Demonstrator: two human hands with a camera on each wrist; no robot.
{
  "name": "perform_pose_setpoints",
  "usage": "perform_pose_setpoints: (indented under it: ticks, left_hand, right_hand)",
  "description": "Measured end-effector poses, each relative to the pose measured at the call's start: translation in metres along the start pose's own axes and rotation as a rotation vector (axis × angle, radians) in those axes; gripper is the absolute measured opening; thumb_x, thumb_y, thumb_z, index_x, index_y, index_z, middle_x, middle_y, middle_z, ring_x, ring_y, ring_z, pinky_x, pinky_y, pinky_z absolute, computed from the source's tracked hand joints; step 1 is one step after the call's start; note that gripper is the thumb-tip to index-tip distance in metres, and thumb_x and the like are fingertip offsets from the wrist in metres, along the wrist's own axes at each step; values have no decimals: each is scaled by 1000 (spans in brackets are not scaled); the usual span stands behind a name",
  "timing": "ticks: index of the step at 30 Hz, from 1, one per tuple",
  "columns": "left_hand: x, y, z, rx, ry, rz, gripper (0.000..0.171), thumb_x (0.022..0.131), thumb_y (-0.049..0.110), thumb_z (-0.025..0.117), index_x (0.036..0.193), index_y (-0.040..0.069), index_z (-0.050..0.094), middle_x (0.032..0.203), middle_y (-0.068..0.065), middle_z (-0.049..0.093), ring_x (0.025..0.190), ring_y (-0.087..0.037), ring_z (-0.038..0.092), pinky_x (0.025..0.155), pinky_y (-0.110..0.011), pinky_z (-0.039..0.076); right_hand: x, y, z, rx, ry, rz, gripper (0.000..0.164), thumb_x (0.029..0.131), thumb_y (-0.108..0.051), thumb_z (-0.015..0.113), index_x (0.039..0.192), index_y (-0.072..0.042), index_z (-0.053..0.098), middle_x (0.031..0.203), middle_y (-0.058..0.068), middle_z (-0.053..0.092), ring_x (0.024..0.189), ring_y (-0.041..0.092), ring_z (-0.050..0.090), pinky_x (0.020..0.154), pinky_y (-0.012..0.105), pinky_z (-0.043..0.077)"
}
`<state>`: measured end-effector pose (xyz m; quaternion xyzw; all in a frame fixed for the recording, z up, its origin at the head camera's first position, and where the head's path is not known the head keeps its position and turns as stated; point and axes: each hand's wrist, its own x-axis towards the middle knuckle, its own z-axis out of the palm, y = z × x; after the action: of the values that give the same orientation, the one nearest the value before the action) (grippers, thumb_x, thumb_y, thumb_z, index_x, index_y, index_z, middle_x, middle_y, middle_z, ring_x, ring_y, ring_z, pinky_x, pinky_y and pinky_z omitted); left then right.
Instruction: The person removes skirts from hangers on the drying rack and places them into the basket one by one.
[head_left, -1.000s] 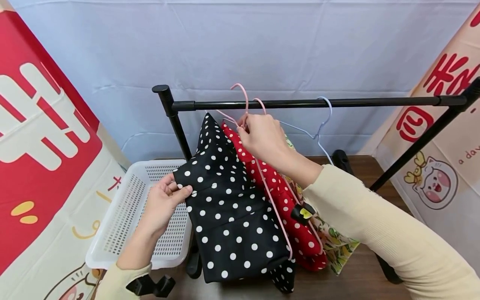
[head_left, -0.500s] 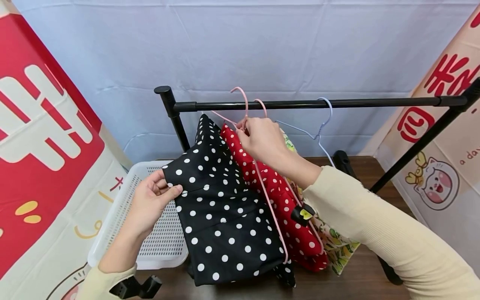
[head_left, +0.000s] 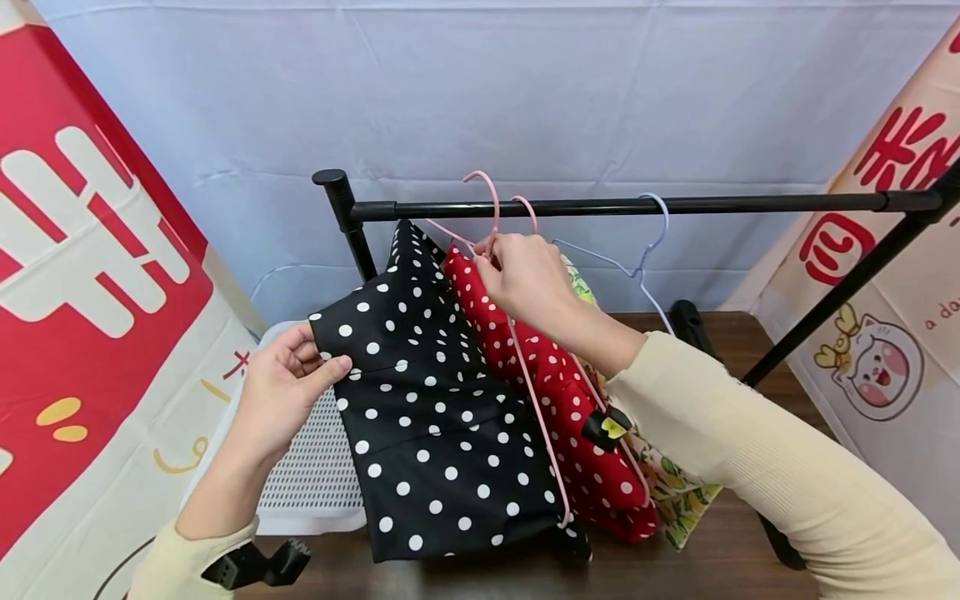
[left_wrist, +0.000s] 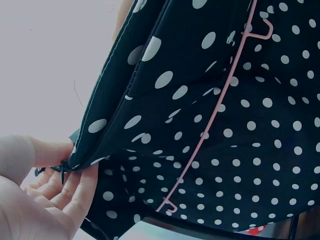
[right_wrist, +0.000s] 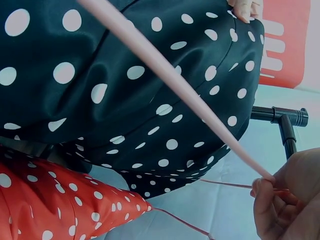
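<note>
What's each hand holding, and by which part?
Left hand: black polka-dot cloth, pinched near its upper-left corner in the head view. Right hand: pink hanger, gripped just below its hook.

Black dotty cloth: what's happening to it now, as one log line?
left hand: pinches black dotted cloth by its edge | right hand: holds pink hanger below hook | red dotted cloth: beside black one

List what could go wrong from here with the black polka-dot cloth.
1. The black polka-dot cloth could slide off the pink hanger if the left grip, pinching its edge, pulls too far.
2. The hook seems not caught over the rail, so the pink hanger could drop if the right grip loosens.
3. The red polka-dot cloth hangs close alongside and might snag.
</note>
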<state>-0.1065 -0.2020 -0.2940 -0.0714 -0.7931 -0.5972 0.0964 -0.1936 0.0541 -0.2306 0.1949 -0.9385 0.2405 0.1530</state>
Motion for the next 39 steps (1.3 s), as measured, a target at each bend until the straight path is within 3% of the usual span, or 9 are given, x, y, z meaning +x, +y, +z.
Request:
perform_pose_setpoints:
  ticks: [6,18,32,39]
  left_hand:
    - [2,5,-4,20,28,33,24,81,4,67,102,4,56,83,10,69,69,-9,62,65,-17,51]
    - [5,10,-21,-105,104,73,23,81,-1,66,101,8,59,84,6,68,67,-9,60,63,-15,50]
    - [2,11,-40,-68,123,73,19,81,-1,66,97,7,60,82,6,67,67,-9,60,63,-14,51]
    - [1,7,-47,50,143,55,17,82,4,66,98,3,60,82,8,67,68,-8,61,63,-14,50]
  right_hand:
    - [0,1,-1,18,-1,-12,25,92,-17,51,102,-5,70,50,4,51,35,14,35,35,22,22]
    - [-2,0,-2,11,9,-50,24,92,-18,52,102,-6,70,52,3,53,36,15,35,36,23,21]
    - [0,2,0,-1,14,-34,22,91,-17,52,98,-6,71,57,3,56,37,16,36,36,23,22]
    - [-1,3,1,-20,17,-38,23,92,-18,51,98,-7,71,60,2,58,36,14,33,36,23,21]
